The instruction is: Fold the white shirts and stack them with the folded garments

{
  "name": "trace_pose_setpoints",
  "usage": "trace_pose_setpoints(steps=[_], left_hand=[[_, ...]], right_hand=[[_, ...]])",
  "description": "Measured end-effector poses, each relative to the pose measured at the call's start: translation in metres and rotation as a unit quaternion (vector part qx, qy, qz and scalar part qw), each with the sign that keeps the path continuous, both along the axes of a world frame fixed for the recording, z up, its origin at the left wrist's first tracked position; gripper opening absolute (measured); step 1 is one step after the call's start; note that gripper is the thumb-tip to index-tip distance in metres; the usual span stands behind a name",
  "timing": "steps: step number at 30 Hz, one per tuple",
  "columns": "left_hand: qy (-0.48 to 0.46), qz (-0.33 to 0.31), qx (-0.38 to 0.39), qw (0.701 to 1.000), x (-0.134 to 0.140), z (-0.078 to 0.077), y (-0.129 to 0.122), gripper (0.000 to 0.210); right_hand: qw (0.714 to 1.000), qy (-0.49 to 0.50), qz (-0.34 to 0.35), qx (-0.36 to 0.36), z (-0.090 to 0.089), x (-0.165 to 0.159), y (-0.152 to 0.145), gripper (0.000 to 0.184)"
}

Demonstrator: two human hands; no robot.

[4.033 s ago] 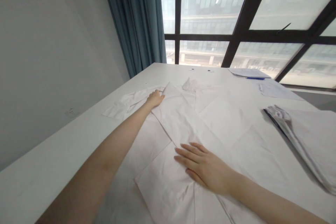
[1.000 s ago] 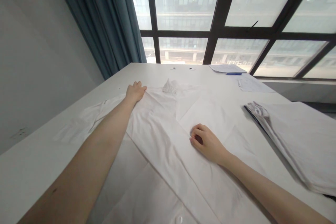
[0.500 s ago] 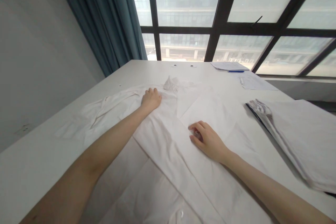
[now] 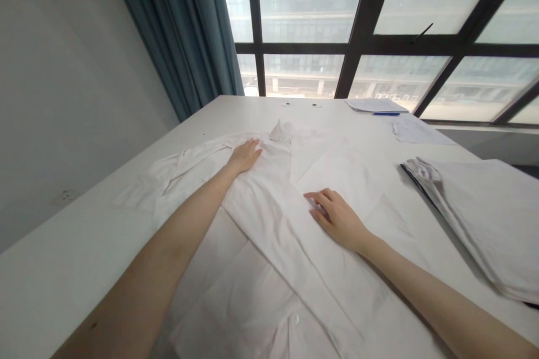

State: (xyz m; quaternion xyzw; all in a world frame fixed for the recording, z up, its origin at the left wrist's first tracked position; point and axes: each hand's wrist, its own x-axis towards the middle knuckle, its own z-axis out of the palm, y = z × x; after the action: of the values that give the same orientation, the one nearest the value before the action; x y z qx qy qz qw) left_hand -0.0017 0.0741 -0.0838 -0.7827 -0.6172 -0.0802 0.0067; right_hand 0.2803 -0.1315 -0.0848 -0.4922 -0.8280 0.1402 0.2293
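A white shirt point(image 4: 265, 202) is spread over the white table, wrinkled along its middle, with its small bunched collar point(image 4: 281, 132) toward the far side. My left hand point(image 4: 245, 156) lies flat on the cloth just left of the collar, fingers stretched forward and gripping nothing. Lower and to the right, my right hand point(image 4: 337, 219) rests on the shirt with thumb and fingers curved apart; nothing shows between them. One sleeve point(image 4: 168, 171) fans out in creases to the left of my left hand.
A folded stack of white cloth point(image 4: 484, 213) with a dark edge lies on the right side of the table point(image 4: 252, 107). At the far right are papers point(image 4: 374, 105) and a blue pen point(image 4: 386, 114). Beyond stand a blue curtain point(image 4: 189, 28) and dark-framed windows.
My left hand's fingers have flattened from a bent-knuckle pose. My right fingers have straightened slightly. The whole view has shifted, so things sit a little farther right.
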Motion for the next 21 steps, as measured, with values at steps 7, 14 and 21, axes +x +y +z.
trace_pose_setpoints(steps=[7, 14, 21], left_hand=[[0.012, 0.138, 0.084, 0.987, -0.04, 0.014, -0.041, 0.046], [0.003, 0.202, 0.016, 0.979, -0.067, 0.019, -0.081, 0.035], [-0.071, 0.235, 0.03, 0.969, -0.074, 0.017, -0.091, 0.03]], right_hand=[[1.0, -0.011, -0.001, 0.012, -0.002, -0.001, 0.001, 0.034], [1.0, -0.005, -0.002, 0.019, -0.006, 0.0, 0.002, 0.034], [0.999, 0.044, -0.011, -0.007, -0.008, 0.004, 0.002, 0.022]])
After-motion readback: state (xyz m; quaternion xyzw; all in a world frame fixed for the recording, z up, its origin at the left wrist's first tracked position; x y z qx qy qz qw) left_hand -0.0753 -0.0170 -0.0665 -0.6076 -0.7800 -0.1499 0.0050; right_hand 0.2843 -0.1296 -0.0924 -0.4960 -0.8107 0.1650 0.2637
